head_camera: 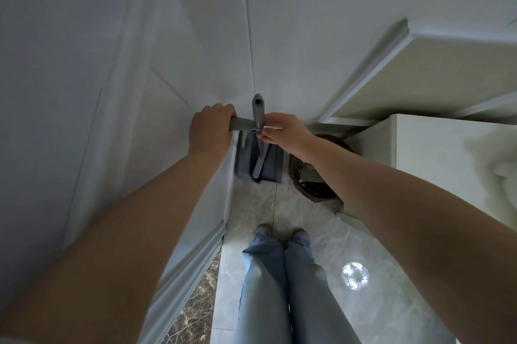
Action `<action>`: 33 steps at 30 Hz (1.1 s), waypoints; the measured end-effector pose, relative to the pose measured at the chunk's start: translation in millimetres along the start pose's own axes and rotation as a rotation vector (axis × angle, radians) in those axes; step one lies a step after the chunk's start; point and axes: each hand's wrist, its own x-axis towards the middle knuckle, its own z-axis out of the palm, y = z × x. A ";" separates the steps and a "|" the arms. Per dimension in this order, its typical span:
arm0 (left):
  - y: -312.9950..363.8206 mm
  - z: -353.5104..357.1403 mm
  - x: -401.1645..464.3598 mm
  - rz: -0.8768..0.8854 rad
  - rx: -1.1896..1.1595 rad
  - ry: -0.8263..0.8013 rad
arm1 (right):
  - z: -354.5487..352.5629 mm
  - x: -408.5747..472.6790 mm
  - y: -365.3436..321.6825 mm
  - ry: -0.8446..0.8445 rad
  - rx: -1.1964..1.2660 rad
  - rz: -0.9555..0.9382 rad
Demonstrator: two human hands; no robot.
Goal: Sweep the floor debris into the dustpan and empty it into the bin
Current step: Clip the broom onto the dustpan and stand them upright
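Dustpan [265, 164] upright in corner, left hand [208, 131] gripping one handle, right hand [285, 132] pinching another

White panelled walls [112, 63] meet in the far corner. To the right stands a white cabinet [436, 153], with a round brown pot [313, 189], possibly holding dried plant matter, beside it on the marbled tile floor [251, 209].

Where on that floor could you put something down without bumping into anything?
The bare marble floor right of the jeans-clad legs, out past the ceiling light's reflection, looks free. The corner ahead is crowded: the dustpan and broom, gripped by the left hand and right hand, sit beside a round brown basket against the white cabinet.
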 end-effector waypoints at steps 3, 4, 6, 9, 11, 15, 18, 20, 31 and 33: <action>-7.9 0.6 -5.8 -0.021 0.001 -0.008 | 6.4 -1.3 -1.1 -0.051 -0.032 0.016; -8.4 0.7 -6.8 -0.025 -0.008 -0.014 | 7.2 -1.0 -1.7 -0.049 -0.054 0.017; -6.3 -0.4 -7.9 -0.027 -0.024 -0.024 | 6.7 -2.5 -4.6 -0.030 -0.062 0.027; -0.2 -4.6 -8.9 -0.033 -0.072 -0.069 | 1.1 -6.8 -7.1 -0.029 -0.059 0.042; 2.9 -7.8 -9.9 -0.016 -0.102 -0.121 | -2.9 -12.2 -6.2 -0.027 -0.090 0.042; 9.9 -9.0 -14.2 0.026 -0.141 -0.170 | -7.2 -20.5 -4.3 0.026 -0.196 0.016; 16.2 -6.8 -20.6 0.010 -0.146 -0.169 | -9.1 -27.1 -5.3 0.045 -0.193 0.018; 18.4 -6.6 -23.6 -0.002 -0.115 -0.157 | -9.1 -30.4 -5.7 0.042 -0.177 0.016; -3.6 -5.2 -32.0 -0.093 -0.012 -0.123 | -15.0 -42.9 -3.3 0.061 -0.093 0.055; -6.1 -3.5 -32.3 -0.105 -0.012 -0.125 | -15.9 -46.0 -1.0 0.065 -0.082 0.066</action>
